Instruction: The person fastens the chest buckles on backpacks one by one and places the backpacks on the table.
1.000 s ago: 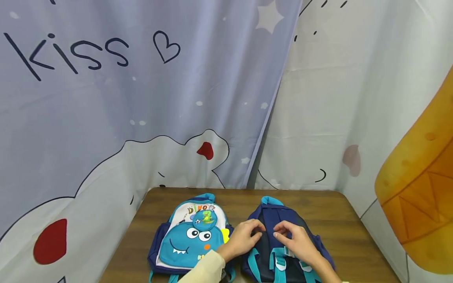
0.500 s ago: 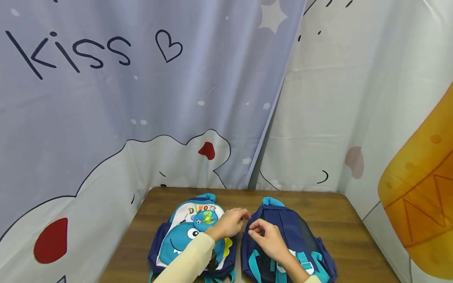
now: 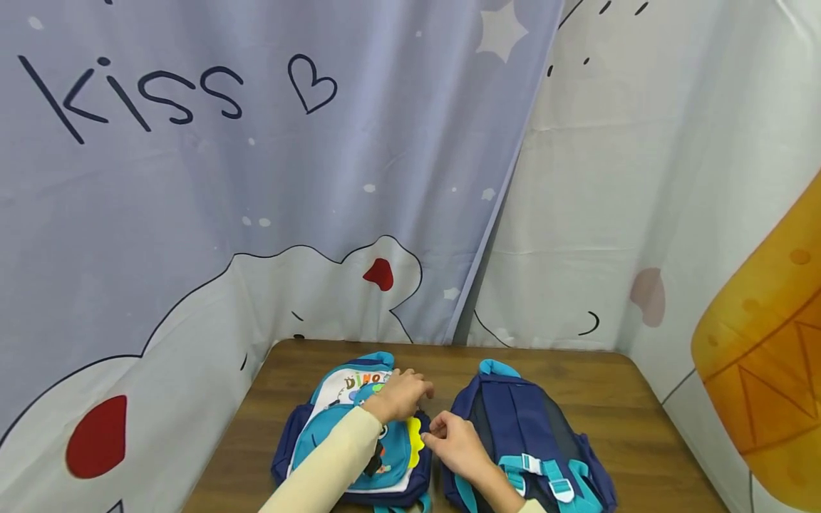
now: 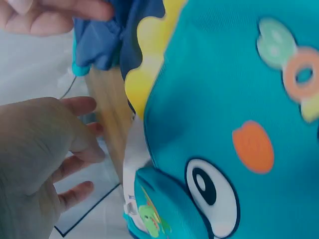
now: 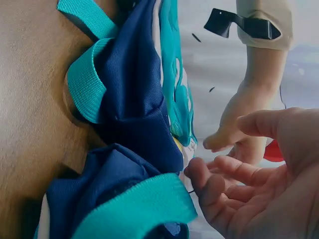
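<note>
On the left lies a child's dinosaur backpack point(image 3: 333, 427), its teal and white front facing up, with a yellow crest along its right side. My left hand point(image 3: 400, 395) hovers over its upper right part, fingers relaxed and holding nothing; the left wrist view shows this hand point(image 4: 45, 154) apart from the fabric. Beside it a navy backpack point(image 3: 526, 413) lies back side up, its teal straps point(image 3: 545, 474) and white buckles showing. My right hand point(image 3: 458, 445) is over that bag's left edge near the gap, its fingers point(image 5: 214, 189) loosely bent around nothing.
Both bags lie on a brown wooden table point(image 3: 616, 399). Behind it hangs a printed curtain point(image 3: 346, 185), and a white one point(image 3: 564, 214) covers the right side. A dark strap point(image 5: 244, 25) circles the left sleeve.
Both hands have moved left from above the navy backpack. The left is now over the dinosaur backpack, the right near the gap between the bags. Both bags stay in place.
</note>
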Motion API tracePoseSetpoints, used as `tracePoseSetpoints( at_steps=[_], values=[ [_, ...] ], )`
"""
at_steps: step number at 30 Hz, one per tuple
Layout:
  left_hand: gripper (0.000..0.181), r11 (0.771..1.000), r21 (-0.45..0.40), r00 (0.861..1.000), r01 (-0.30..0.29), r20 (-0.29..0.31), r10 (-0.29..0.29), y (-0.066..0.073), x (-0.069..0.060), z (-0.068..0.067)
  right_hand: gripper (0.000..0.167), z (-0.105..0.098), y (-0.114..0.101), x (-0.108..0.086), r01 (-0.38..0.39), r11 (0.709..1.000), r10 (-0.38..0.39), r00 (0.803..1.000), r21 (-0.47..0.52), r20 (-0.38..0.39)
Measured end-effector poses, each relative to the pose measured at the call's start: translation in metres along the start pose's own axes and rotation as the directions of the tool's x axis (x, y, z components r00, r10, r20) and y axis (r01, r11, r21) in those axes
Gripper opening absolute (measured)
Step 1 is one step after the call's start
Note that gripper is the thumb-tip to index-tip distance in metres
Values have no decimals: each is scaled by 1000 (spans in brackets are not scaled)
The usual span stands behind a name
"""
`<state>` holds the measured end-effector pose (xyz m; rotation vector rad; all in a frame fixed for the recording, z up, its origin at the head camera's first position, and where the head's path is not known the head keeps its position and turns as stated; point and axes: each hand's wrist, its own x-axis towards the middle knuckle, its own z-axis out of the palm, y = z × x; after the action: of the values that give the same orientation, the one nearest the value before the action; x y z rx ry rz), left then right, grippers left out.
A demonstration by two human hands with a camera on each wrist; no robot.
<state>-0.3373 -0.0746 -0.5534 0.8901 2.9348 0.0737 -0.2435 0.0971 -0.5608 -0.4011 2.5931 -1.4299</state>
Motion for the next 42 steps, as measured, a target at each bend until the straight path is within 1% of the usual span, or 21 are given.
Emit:
tracePoseSetpoints(
  at_steps=[3,7,10,13,16,21,25,28,33,38,40,42],
  values=[
    [35,998,57,999,13,36,-15,-6,-3,-1,29,6,0,1,-40,999,41,999,-21,15],
    [35,993,117,998,19,62,-27,-11,-2,1,37,12,0,-1,-106,994,105,993,17,59],
    [36,984,180,997,2,75,-16,-10,2,6,45,16,2,-2,-158,986,155,985,42,79],
    [37,965,261,996,-20,88,-3,-7,6,12,56,21,3,-2,-191,981,187,979,41,85],
    [35,939,342,995,-43,101,9,-2,10,17,68,25,5,-1,-214,976,208,973,49,103],
    [24,906,419,993,-58,118,9,0,14,23,86,32,7,2,-248,967,239,961,53,140],
    [19,898,438,993,-54,121,0,-2,17,25,96,37,8,5,-281,958,272,952,52,141],
    [17,904,425,993,-47,118,-4,-3,16,27,101,39,9,5,-306,950,294,944,63,149],
    [16,912,409,994,-41,107,-3,-8,14,33,107,44,9,3,-329,941,314,937,80,153],
    [20,911,410,998,-41,52,21,-12,13,34,106,45,11,4,-340,937,326,934,78,149],
    [21,916,399,999,-43,31,34,-13,12,33,102,45,12,5,-340,937,327,934,78,145],
    [23,925,378,999,-41,21,35,-15,12,31,95,45,14,6,-340,937,327,935,81,138]
  ],
)
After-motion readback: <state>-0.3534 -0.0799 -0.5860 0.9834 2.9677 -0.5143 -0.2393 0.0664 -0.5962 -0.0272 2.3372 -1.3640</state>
